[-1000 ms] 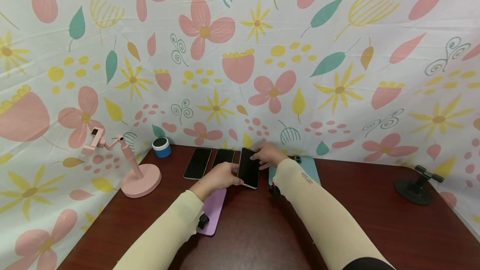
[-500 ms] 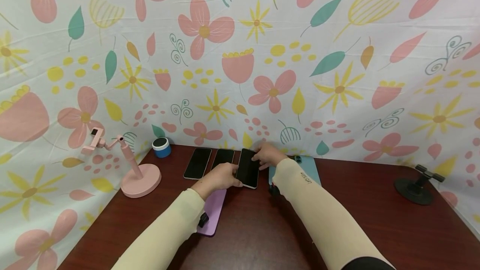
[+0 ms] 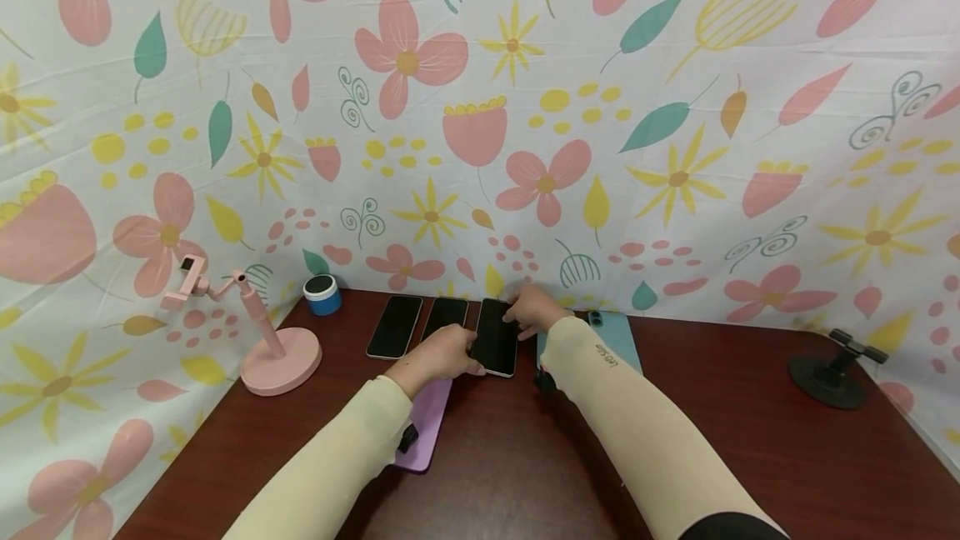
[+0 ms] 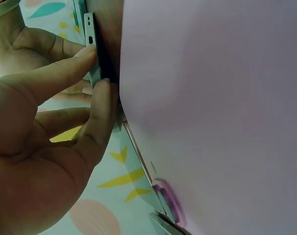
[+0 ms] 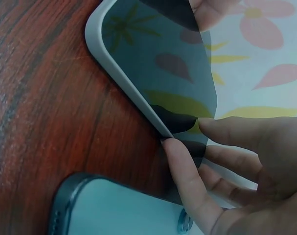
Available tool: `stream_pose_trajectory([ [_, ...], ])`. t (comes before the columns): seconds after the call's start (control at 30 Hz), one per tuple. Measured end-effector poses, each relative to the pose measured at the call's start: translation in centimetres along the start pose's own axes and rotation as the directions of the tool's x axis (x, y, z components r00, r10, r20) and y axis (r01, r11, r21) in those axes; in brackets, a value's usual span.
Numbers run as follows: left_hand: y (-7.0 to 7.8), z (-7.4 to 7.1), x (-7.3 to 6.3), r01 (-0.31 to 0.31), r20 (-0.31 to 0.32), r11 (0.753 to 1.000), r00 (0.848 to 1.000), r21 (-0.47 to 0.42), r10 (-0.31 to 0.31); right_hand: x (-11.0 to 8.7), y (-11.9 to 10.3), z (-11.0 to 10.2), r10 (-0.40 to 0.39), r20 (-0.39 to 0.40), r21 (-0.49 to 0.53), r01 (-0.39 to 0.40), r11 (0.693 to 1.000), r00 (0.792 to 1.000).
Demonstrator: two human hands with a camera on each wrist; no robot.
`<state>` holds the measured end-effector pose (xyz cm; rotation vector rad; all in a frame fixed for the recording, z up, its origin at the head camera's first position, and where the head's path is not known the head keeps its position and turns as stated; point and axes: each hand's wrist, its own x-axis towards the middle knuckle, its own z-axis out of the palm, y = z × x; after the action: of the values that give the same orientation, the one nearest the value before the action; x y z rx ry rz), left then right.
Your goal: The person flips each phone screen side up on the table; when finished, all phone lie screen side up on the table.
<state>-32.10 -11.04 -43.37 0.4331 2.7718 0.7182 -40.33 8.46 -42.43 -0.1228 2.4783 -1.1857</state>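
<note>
A black-screened smartphone (image 3: 495, 338) with a pale frame lies between both hands near the back of the table. My left hand (image 3: 444, 352) pinches its lower left edge; in the left wrist view the thumb is on the end with the port and a finger is on the screen side. On the other side, my right hand (image 3: 534, 312) grips the upper right edge, with the thumb (image 5: 221, 128) over the glass and the index finger (image 5: 182, 169) along the frame. Beside the left hand, another smartphone (image 3: 447, 314) is partly hidden, and a further smartphone (image 3: 395, 327) lies farther left.
Under the left wrist lies a purple flat slab (image 3: 429, 422). A light-blue flat device (image 3: 621, 336) with a camera bump is partly behind the right sleeve. A pink phone stand (image 3: 281, 361) and blue jar (image 3: 322, 298) stand left, a black stand (image 3: 828, 377) right. Patterned cloth (image 3: 480, 123) hangs behind.
The smartphone between the hands has shifted very slightly left. Both hands keep hold of it, and the other things stay where they were.
</note>
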Motion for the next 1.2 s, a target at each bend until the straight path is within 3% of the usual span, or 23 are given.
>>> stream_pose_trajectory([
  [0.27, -0.2, 0.2, 0.0, -0.041, -0.016, 0.997, 0.999, 0.061, 0.042, 1.2, 0.1, 0.7, -0.026, -0.039, -0.162, 0.019, 0.987, 0.999],
  [0.5, 0.2, 0.1, -0.2, -0.016, -0.003, 0.996, 1.0, 0.086, 0.016, 0.4, 0.6, 0.4, -0.058, -0.017, -0.099, 0.056, 0.994, 0.998],
  [0.8, 2.8, -0.9, 0.0, -0.049, -0.028, 0.998, 0.998, 0.027, 0.049, -1.3, 0.3, -2.5, -0.062, -0.029, 0.091, 0.064, 0.994, 0.998],
  [1.2, 6.1, 2.0, 2.3, -0.107, 0.014, 0.993, 0.994, -0.053, 0.107, -3.6, 2.4, -6.0, -0.058, -0.059, -0.055, 0.055, 0.997, 0.997],
])
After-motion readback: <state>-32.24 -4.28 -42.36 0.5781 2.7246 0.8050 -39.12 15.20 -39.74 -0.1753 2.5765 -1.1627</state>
